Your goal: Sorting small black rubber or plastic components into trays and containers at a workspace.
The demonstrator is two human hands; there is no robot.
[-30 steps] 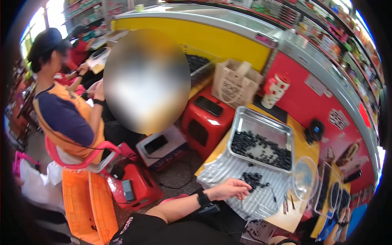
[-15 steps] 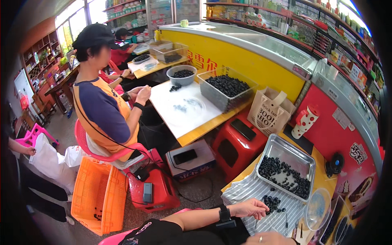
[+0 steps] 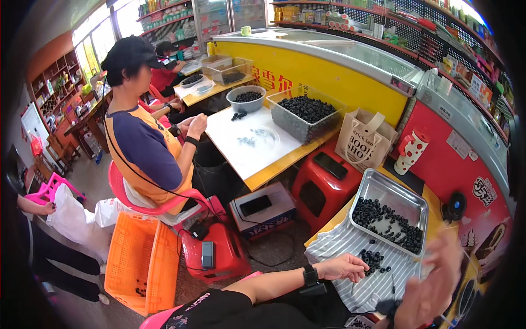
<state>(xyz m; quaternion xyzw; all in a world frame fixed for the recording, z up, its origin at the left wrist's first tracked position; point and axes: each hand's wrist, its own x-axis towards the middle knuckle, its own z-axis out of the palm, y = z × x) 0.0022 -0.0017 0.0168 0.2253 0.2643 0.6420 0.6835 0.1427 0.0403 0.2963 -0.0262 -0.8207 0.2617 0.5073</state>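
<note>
My left hand (image 3: 343, 267) rests on a grey-and-white striped cloth (image 3: 342, 245), thumb and fingers pinched together beside a small pile of black ring-shaped parts (image 3: 374, 260). Whatever lies between the fingertips is too small to make out. Smeared by motion, my right hand (image 3: 435, 282) is raised over the right side of the cloth, and its finger pose is unclear. Beyond the pile, a metal tray (image 3: 379, 181) holds many more black parts. The clear plastic bowl behind my right hand is mostly hidden.
A spotted tumbler (image 3: 411, 154), a canvas bag (image 3: 364, 137) and a small black fan (image 3: 454, 205) stand near the tray. A red stool (image 3: 323, 192) and an orange crate (image 3: 139, 260) sit to the left. A seated co-worker (image 3: 145, 134) handles something at another table.
My right hand has swung up and rightward from the lower edge, now over the cloth's right side. My left hand stays pinched beside the pile. The view has shifted slightly.
</note>
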